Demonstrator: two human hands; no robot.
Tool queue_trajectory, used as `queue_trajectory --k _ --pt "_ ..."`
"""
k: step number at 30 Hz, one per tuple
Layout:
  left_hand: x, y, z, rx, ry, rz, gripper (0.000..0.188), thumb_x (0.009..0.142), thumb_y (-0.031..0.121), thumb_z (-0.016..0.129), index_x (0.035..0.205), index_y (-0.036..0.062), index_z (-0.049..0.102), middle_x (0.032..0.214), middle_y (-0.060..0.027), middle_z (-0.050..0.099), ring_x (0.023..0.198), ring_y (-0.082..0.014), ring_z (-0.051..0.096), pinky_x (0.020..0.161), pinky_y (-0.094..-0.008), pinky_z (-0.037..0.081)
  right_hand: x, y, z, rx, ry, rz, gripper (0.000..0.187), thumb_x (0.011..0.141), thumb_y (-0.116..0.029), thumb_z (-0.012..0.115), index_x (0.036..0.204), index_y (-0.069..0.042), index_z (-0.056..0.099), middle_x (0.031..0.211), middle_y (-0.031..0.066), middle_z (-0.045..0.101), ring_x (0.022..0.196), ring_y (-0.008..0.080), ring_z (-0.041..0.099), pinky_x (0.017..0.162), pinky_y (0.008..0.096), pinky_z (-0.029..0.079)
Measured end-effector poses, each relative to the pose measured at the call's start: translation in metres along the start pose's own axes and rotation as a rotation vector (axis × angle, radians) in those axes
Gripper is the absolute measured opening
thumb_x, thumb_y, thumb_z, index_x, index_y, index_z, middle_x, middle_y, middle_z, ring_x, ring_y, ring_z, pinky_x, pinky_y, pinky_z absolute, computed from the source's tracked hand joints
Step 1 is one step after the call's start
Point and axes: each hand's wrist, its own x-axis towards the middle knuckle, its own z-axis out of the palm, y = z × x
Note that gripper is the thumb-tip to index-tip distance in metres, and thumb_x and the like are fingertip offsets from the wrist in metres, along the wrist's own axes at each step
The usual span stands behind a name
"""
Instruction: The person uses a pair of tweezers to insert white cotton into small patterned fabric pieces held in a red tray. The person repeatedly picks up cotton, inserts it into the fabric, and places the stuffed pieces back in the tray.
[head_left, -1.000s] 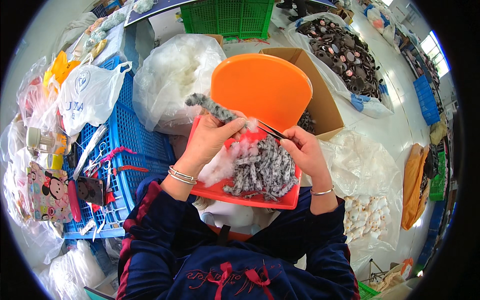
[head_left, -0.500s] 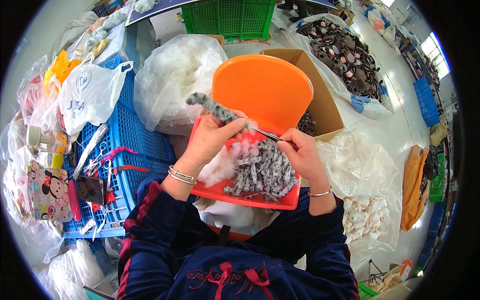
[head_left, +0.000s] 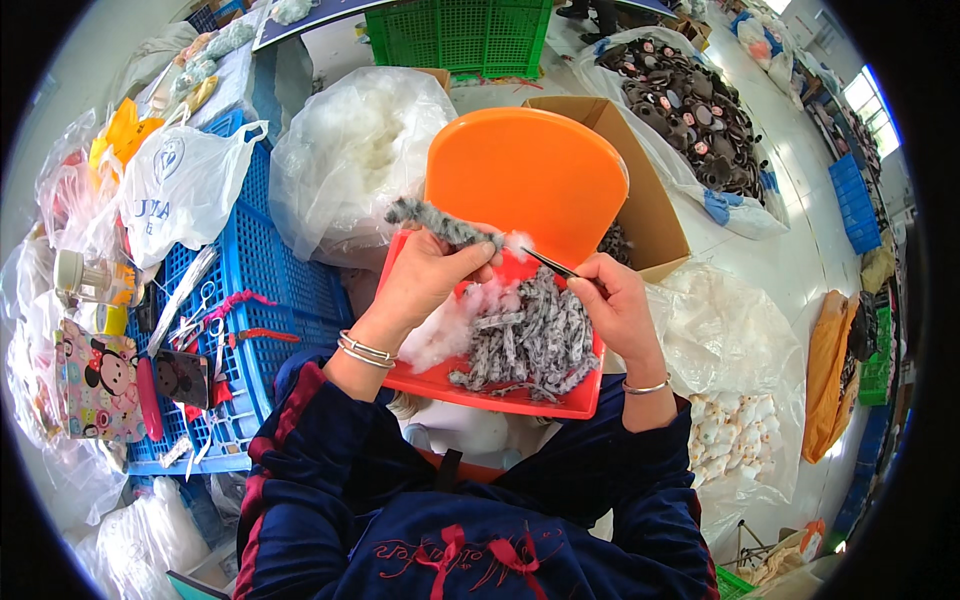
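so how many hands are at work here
2: the left hand holds a grey furry piece; the right hand grips a thin dark tool. Others may be hidden.

Green crate (head_left: pixel 457 42), white plastic bag (head_left: pixel 187 192)

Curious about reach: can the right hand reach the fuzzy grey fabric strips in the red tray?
Probably yes: nothing visibly separates the right hand from the strips, though it holds slim dark tweezers.
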Motion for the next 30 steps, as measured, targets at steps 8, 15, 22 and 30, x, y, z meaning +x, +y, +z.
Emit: queue_trajectory --k 8,15,22,30 --pt "0.0 0.001 0.003 0.022 -0.056 0.02 0.012 0.092 0.006 0.063 0.102 -0.0003 0.065 0.083 -0.0045 0.068 0.067 -0.0091 0.063 0.062 -0.0221 0.051 0.0 0.0 0.002 -0.021 -0.005 0.006 0.012 0.088 -0.005 0.068 0.087 0.002 0.058 0.068 0.0052 0.055 0.057 0.0096 0.047 0.052 0.0256 0.039" --pt "0.0 0.001 0.004 0.058 -0.111 0.061 0.009 0.091 0.003 0.062 0.099 -0.0001 0.066 0.079 -0.0021 0.067 0.066 -0.0072 0.062 0.061 -0.0211 0.051 0.001 -0.007 0.005 -0.112 -0.039 -0.01 0.011 0.087 -0.005 0.068 0.085 0.0 0.059 0.068 0.0082 0.056 0.056 0.0145 0.051 0.052 0.028 0.041" --pt "-0.002 0.003 0.005 0.083 -0.143 0.056 0.009 0.091 0.003 0.062 0.097 -0.0009 0.068 0.08 -0.0032 0.069 0.067 -0.0075 0.063 0.061 -0.0221 0.051 0.0 -0.008 0.001 -0.146 -0.089 -0.004 0.01 0.086 -0.005 0.068 0.083 -0.001 0.059 0.067 0.0087 0.056 0.055 0.0174 0.052 0.052 0.0301 0.041" --pt "-0.004 -0.012 0.009 0.161 -0.175 -0.049 0.01 0.092 0.009 0.066 0.093 0.0005 0.071 0.077 -0.0029 0.07 0.065 -0.0071 0.062 0.06 -0.0216 0.05 0.0 -0.017 0.003 -0.168 -0.172 0.005 0.01 0.086 -0.008 0.068 0.084 -0.002 0.061 0.068 0.0104 0.057 0.058 0.0226 0.055 0.055 0.0328 0.043"
